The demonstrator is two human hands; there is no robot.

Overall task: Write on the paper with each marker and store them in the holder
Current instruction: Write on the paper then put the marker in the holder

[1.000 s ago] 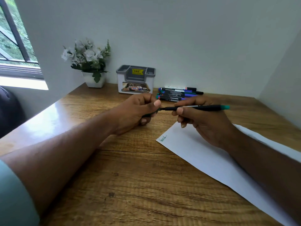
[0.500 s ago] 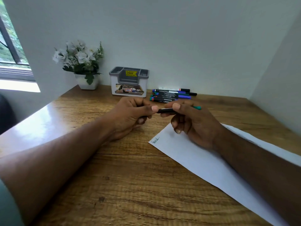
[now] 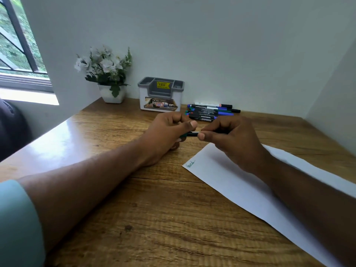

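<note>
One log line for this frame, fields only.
both hands grip green marker | left hand | right hand | paper has writing | holder empty

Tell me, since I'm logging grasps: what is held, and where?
A green marker: left hand grips one end, right hand the barrel.

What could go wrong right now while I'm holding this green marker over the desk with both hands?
1. Both the left hand and right hand grip the green marker above bare desk; a slip could drop it or mark the wood.
2. The right forearm lies on the paper and could shift it.
3. Reaching for the holder could scatter the marker pile.
</note>
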